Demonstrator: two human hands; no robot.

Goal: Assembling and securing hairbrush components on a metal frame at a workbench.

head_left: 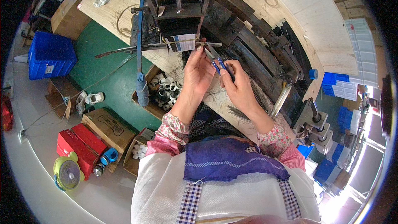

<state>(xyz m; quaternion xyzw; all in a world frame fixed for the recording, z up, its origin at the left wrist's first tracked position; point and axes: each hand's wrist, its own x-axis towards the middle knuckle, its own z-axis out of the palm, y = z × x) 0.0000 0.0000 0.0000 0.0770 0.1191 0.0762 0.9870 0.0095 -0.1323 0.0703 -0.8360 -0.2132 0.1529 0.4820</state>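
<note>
My right hand (239, 88) is closed round a blue-handled hand tool (218, 63), scissors or pliers; I cannot tell which. Its metal end points up and left toward the fingertips of my left hand (198, 74). Those fingers are raised and pinched together at the end of a thin bar (212, 44), and what lies between them is too small to make out. Just left of the fingertips, a white and blue printed card (181, 42) stands against a dark metal press frame (178, 1), with a yellowish band across it. Dark material shows inside the frame behind the card.
A blue upright lever (140, 58) with a wrapped end hangs left of the frame. Dark machine rails (265, 58) and loose black strands cover the wooden bench on the right. Below left stand a box of white and black rings (166, 89), cartons (108, 129) and a green fan (68, 173).
</note>
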